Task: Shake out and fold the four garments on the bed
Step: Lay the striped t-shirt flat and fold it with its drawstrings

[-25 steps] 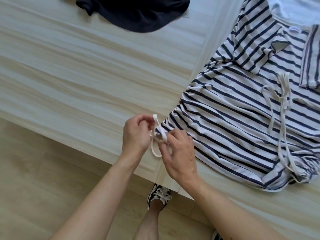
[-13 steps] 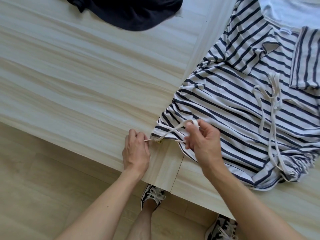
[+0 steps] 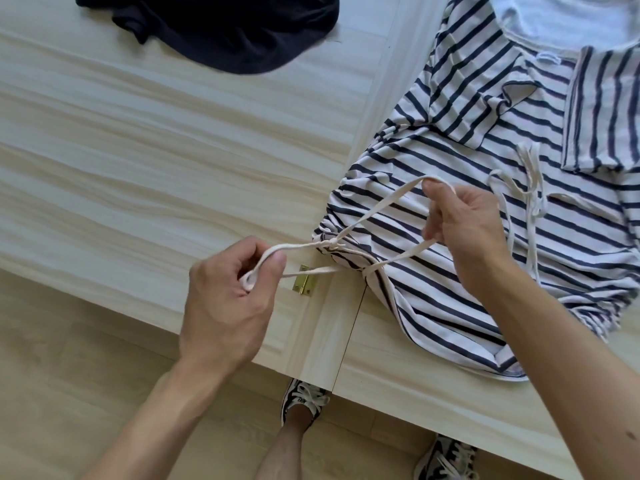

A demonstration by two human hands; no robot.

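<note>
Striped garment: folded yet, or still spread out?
Still spread. The striped garment lies open and rumpled on the surface, while the left hand and right hand pull its white drawstring.

A pale wood-grain surface (image 3: pixel 145 140) carries the clothes, split by a seam with a small brass hinge (image 3: pixel 304 281) at its near edge. A crumpled dark garment (image 3: pixel 228 29) lies at the far side, well apart from the striped garment (image 3: pixel 467 188) spread on the right.

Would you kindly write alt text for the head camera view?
Two hands pull loops of a white drawstring at the side of a striped shirt on a pale wooden surface: left hand, right hand. A dark garment lies beyond.
</note>
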